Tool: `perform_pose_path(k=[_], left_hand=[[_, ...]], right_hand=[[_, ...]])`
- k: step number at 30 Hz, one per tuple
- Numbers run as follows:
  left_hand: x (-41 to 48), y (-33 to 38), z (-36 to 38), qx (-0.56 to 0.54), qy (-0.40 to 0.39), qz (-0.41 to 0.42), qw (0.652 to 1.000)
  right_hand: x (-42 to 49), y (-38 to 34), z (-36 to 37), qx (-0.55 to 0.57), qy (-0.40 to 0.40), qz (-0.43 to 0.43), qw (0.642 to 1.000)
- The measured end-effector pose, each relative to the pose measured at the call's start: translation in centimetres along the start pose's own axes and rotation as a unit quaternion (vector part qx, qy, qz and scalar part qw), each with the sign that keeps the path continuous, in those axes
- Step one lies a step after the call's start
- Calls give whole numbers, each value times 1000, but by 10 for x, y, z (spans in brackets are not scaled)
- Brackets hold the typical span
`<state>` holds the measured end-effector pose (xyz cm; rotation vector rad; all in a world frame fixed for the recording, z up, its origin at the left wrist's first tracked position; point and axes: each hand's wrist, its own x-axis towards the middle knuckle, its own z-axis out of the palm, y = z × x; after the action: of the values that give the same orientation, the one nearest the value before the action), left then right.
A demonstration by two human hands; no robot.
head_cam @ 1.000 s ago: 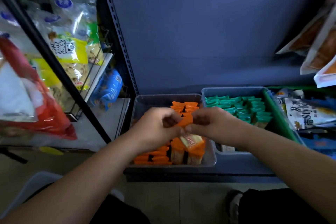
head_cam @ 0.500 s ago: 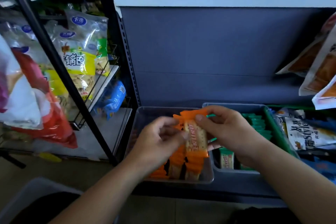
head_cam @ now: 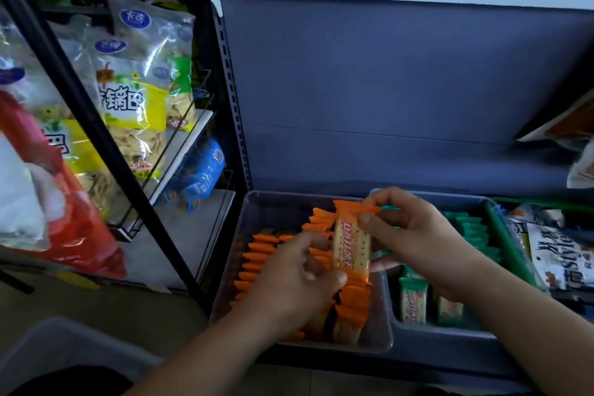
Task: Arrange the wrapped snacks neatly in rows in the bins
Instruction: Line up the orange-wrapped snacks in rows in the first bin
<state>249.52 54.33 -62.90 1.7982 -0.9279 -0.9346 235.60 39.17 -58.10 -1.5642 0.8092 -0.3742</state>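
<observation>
Over to the head view. A single orange-wrapped cracker packet with a pale printed face [head_cam: 352, 236] is held upright over the clear plastic bin [head_cam: 257, 212], lifted above the rows inside. It is gripped at both ends. Its upper part is pinched by the right hand [head_cam: 414, 234], the thumb laid on the front and the fingers [head_cam: 377, 199] curled round the top crimp. Its lower end is taken by the left hand [head_cam: 295, 276], whose fingers are curled in around it, with the thumb tip pressed at the bottom crimp. Both hands are thus closed on the one packet.

Below it, the other orange-wrapped snacks [head_cam: 257, 254] are seen standing on edge in rows: one row along the left, another toward the middle and back, more at the front, partly hidden by the left wrist.

Just beside it on the right, a grey plastic bin [head_cam: 427, 331] is seen. Green-wrapped snacks [head_cam: 472, 228] are lined up toward its back, partly covered by the right hand, and two green-wrapped packets [head_cam: 413, 299] are shown face-out at its front. Both bins are set on a low shelf against a grey back panel [head_cam: 385, 74].

To the left, a black metal rack post [head_cam: 80, 99] is crossed by the view, with clear-and-yellow snack bags [head_cam: 135, 99], a red bag [head_cam: 64, 228] and a blue packet [head_cam: 205, 173] around it. At far right, a white printed bag [head_cam: 565, 254] is glimpsed.
</observation>
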Motion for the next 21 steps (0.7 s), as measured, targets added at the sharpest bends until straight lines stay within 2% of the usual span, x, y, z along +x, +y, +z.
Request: perform_pose_path(k=[3,6,8,10,12,14,17,21], left_hand=[[2,2,-2,59,66,31,996],[2,6,-3,101,110,64,987],[3,5,-6,90,127,61,986],[7,3,-11,40,126,62,989],[10,4,-16,-43,88,60,993],[9,5,-20,-90,53,54,993],[6,10,-24,-89,42,49,994],[9,10,-29,-78,79,49,993]], right_hand=[[8,9,12,-46,-15,1,999],[10,16,26,-31,-58,-1,998],[10,14,29,-16,-93,-7,996],[14,12,28,-16,-90,-13,996],[20,15,24,-45,-54,-24,997],[22,18,22,-53,-55,-20,997],[21,20,22,-39,-95,-17,995],[20,19,20,-91,-91,-36,991]])
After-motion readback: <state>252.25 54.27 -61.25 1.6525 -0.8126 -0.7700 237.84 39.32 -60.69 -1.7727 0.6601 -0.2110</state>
